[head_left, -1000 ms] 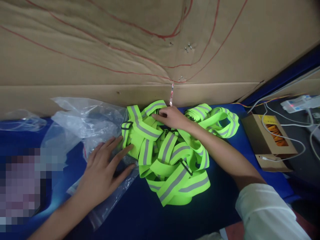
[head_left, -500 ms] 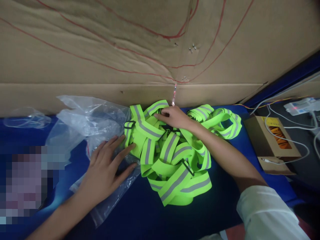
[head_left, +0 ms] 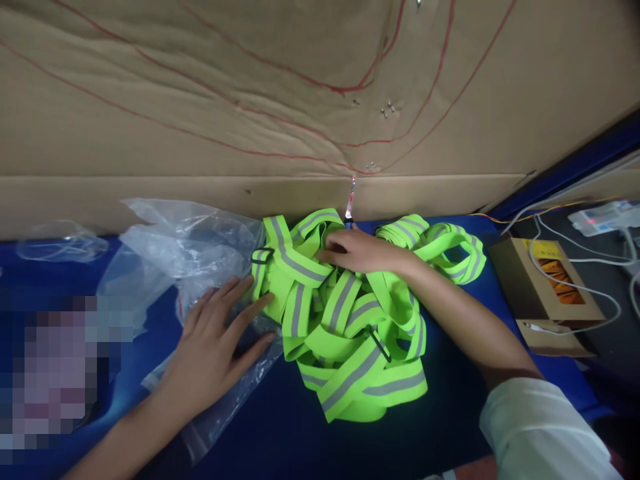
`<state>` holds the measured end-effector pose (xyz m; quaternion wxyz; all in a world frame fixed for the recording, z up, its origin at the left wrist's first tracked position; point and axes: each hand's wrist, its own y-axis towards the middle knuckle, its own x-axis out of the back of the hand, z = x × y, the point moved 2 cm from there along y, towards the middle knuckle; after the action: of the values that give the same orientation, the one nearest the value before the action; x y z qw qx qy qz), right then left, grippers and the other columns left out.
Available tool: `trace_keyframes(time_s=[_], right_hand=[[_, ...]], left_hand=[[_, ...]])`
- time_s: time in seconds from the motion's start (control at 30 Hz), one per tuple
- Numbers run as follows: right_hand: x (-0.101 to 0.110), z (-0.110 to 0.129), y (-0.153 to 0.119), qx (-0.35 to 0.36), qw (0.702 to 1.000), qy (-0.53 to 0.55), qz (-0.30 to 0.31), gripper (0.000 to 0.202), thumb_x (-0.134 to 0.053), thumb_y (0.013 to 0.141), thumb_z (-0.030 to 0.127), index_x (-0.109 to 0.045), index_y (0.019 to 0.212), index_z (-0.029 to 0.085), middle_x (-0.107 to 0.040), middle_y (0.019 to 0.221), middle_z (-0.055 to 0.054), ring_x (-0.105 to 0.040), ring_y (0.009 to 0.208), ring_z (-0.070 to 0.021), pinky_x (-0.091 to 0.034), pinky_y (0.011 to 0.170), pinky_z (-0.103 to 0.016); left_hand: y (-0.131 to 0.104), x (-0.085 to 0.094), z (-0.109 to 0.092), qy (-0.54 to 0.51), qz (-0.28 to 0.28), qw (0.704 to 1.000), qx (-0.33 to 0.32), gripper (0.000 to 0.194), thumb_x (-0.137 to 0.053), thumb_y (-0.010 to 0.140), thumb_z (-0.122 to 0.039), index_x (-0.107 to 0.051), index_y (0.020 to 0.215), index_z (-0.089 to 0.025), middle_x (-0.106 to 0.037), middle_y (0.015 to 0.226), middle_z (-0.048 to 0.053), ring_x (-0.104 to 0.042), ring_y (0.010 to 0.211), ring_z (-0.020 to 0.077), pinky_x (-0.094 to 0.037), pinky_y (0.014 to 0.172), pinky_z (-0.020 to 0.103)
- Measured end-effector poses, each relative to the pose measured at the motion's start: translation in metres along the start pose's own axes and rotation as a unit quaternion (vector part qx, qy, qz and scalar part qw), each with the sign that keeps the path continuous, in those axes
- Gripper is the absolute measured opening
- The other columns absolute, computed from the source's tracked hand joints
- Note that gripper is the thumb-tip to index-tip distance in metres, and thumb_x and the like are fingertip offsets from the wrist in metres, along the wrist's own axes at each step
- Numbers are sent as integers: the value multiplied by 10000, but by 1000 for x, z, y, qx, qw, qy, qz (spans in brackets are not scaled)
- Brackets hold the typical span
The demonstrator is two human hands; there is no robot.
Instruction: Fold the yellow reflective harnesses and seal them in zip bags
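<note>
A heap of neon-yellow straps with grey reflective stripes [head_left: 345, 320] lies in the middle, with black buckles on it. My left hand [head_left: 215, 347] rests with spread fingers at the heap's left side, over a clear plastic bag [head_left: 195, 240]. At the top of the heap, my right hand [head_left: 355, 250] has its thumb and forefinger curved toward each other at the straps; whether a strap is between them is hard to see. A rolled strap [head_left: 403, 230] sits to the right of that hand.
Behind the blue surface [head_left: 450, 413] stands a large cardboard panel [head_left: 280, 93] with red lines. At the right are an open cardboard box [head_left: 540, 280], white cables and a white power strip [head_left: 603, 219]. A blurred patch covers the left.
The whole view has shifted slightly, with everything a little lower in the picture. My right hand has moved slightly across the top of the heap; my left hand keeps its place.
</note>
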<state>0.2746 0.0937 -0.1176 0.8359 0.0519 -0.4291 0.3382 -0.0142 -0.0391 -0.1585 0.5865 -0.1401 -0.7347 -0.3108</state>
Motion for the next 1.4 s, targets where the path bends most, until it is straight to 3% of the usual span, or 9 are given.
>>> trace_keyframes(time_s=[0.1, 0.37, 0.7, 0.9, 0.97, 1.07, 1.17, 1.27, 1.4], right_hand=[[-1, 9, -8, -5, 998, -54, 12, 261, -515, 1112, 345, -564, 930, 165, -620, 1015, -47, -545, 934, -174, -334, 975, -357], [-7, 10, -11, 16, 996, -86, 24, 331, -412, 1140, 417, -564, 984, 168, -626, 1088, -82, -573, 1022, -223, -366, 1013, -417], [-6, 20, -14, -8, 994, -106, 33, 320, -392, 1146, 379, -587, 1039, 150, -653, 1192, -142, -596, 1103, -264, -387, 1075, -470], [-14, 28, -15, -25, 993, -111, 27, 322, -360, 1154, 335, -605, 1158, 127, -648, 1284, -175, -611, 1185, -308, -349, 1169, -574], [-14, 31, -16, -23, 991, -129, 22, 326, -359, 1153, 325, -608, 1188, 118, -654, 1283, -183, -624, 1174, -310, -398, 1132, -530], [-8, 36, -22, -2, 987, -156, 36, 302, -407, 1140, 322, -628, 1153, 116, -683, 1214, -181, -659, 1076, -283, -484, 947, -395], [3, 43, -34, 44, 982, -169, 77, 307, -475, 1122, 367, -659, 1087, 124, -719, 1084, -152, -676, 949, -259, -473, 817, -356], [7, 49, -46, 68, 980, -154, 109, 433, -519, 1103, 516, -689, 1155, 121, -739, 1078, -147, -696, 990, -283, -479, 845, -368], [-4, 55, -52, 113, 985, -104, 85, 764, -700, 977, 640, -536, 1527, 136, -731, 1258, -176, -690, 1163, -340, -495, 974, -417]], left_hand=[[-1, 0, 2, -3, 0, 1000, -3, 516, -635, 1026, -354, -494, 1506, -226, -483, 1600, 228, -449, 1519, 485, -413, 1191, 733], [-2, 1, 4, -12, 2, 1000, -4, 544, -634, 1023, -361, -475, 1533, -253, -481, 1612, 215, -444, 1531, 470, -403, 1207, 721], [0, 3, 3, -8, 12, 1000, -8, 541, -631, 1022, -346, -468, 1527, -244, -484, 1595, 236, -448, 1523, 482, -416, 1195, 740], [2, 5, 3, -16, 7, 1000, -5, 513, -646, 1016, -320, -506, 1500, -220, -498, 1593, 249, -454, 1523, 492, -413, 1195, 748], [3, 6, 3, -25, 3, 1000, -1, 507, -652, 1013, -310, -516, 1495, -232, -502, 1599, 237, -457, 1525, 486, -414, 1199, 744], [5, 12, 1, -33, 1, 999, 13, 497, -688, 998, -284, -536, 1470, -251, -516, 1608, 193, -481, 1522, 446, -417, 1228, 704], [8, 24, -1, -50, -15, 998, 22, 436, -732, 978, -233, -589, 1390, -254, -612, 1528, 131, -558, 1473, 373, -420, 1260, 640], [9, 38, 1, -95, -58, 992, 62, 233, -699, 996, -198, -670, 1221, -253, -739, 1314, 54, -690, 1293, 282, -400, 1282, 620], [9, 45, 4, -146, -83, 971, 169, 109, -673, 1018, -263, -720, 1110, -226, -771, 1150, 17, -732, 1111, 213, -495, 1210, 493]])
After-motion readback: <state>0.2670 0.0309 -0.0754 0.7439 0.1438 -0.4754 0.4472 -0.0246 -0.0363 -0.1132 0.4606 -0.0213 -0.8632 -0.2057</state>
